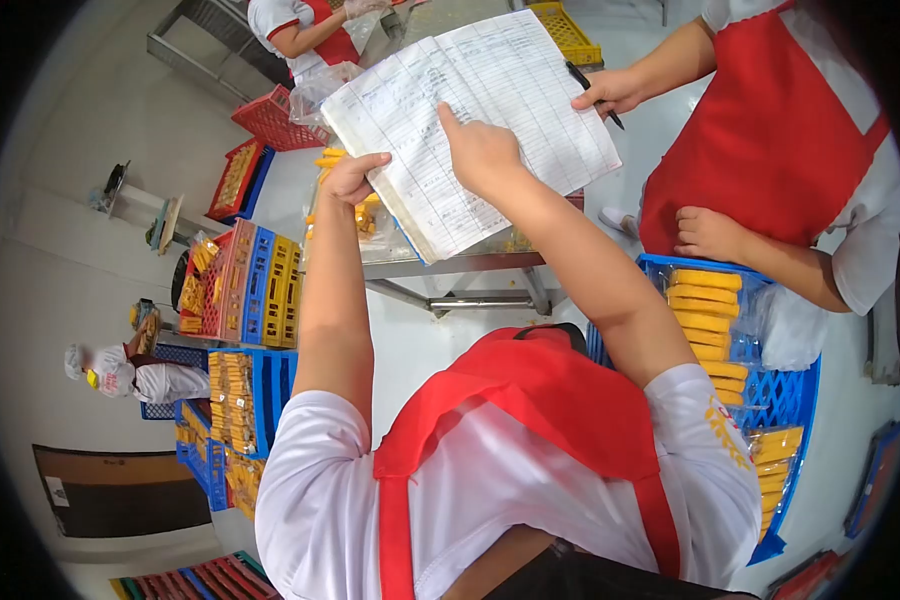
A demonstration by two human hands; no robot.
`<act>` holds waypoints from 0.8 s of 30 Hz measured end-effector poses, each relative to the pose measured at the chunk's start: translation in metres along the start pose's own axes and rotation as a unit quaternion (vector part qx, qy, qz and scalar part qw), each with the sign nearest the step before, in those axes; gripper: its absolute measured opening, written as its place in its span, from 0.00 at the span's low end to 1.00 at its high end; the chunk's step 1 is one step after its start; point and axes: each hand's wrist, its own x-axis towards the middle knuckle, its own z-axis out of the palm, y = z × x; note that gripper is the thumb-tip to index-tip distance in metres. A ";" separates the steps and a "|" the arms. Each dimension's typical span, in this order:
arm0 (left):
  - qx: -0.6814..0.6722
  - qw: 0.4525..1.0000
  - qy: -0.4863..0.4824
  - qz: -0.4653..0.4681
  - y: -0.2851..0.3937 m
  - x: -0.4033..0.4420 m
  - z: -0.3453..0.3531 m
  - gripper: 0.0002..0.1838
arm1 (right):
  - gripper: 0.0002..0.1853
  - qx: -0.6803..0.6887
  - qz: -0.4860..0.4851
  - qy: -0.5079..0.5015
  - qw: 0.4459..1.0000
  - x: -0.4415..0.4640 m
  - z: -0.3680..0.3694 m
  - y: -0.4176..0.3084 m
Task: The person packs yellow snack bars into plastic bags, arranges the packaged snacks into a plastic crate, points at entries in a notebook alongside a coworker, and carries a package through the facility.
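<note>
Your red apron (545, 385) and white shirt (490, 470) are nearest the camera in the head view, below and behind your fingers. Your left fingers (371, 162) pinch the near left edge of an open ledger (530, 90), thumb on top. Your right fingers (451, 122) grip nothing: the index is stretched onto the handwritten left page, while the others curl under. Beyond them, a co-worker's hand (615, 92) supports the ledger's right edge and holds a black pen (577, 76)

Under the ledger, beyond your left fingers, is the metal desk (490, 262) with yellow packs (368, 215). Right of your fingers and nearer you sits a blue crate (775, 395) of yellow items (708, 295)

To point well, touch lightly just under the entry so your finger doesn't cover it, hold your left thumb out of the writing, and match the co-worker's grip so the pages lie level
</note>
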 end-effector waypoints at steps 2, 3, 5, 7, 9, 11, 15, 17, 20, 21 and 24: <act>0.007 1.000 -0.003 0.012 0.005 0.001 0.003 0.29 | 0.31 -0.004 0.003 -0.024 1.000 0.003 -0.009 -0.003; 0.016 1.000 -0.008 0.021 0.007 0.002 0.004 0.29 | 0.32 -0.007 0.010 -0.048 0.999 0.004 -0.012 -0.004; 0.019 0.999 -0.010 0.025 0.011 0.001 0.007 0.29 | 0.33 -0.008 0.011 -0.057 0.998 0.005 -0.018 -0.006; 0.023 0.999 -0.014 0.028 0.011 0.003 0.006 0.29 | 0.33 -0.010 0.016 -0.065 0.998 0.004 -0.019 -0.005; 0.018 0.999 -0.027 0.041 0.011 0.004 0.007 0.29 | 0.34 -0.013 -0.014 -0.044 0.999 0.002 -0.017 -0.004; 0.026 0.999 -0.023 0.041 0.012 0.004 0.007 0.30 | 0.34 -0.018 -0.018 -0.041 0.999 0.000 -0.015 -0.004; 0.035 0.999 -0.013 0.038 0.014 0.001 0.011 0.31 | 0.33 -0.016 -0.019 -0.039 0.999 -0.001 -0.016 -0.003; 0.036 0.998 -0.014 0.040 0.014 0.001 0.012 0.31 | 0.33 -0.011 -0.024 -0.034 0.999 -0.001 -0.018 -0.003; 0.034 0.999 -0.013 0.033 0.013 0.000 0.010 0.31 | 0.33 -0.004 -0.023 -0.018 1.000 -0.003 -0.011 0.000; 0.033 0.999 -0.011 0.025 0.015 0.000 0.010 0.31 | 0.33 -0.003 -0.018 -0.004 1.000 -0.002 -0.012 0.000; 0.045 0.998 -0.005 0.033 0.017 -0.003 0.014 0.30 | 0.33 -0.009 -0.021 -0.015 1.000 -0.002 -0.016 0.000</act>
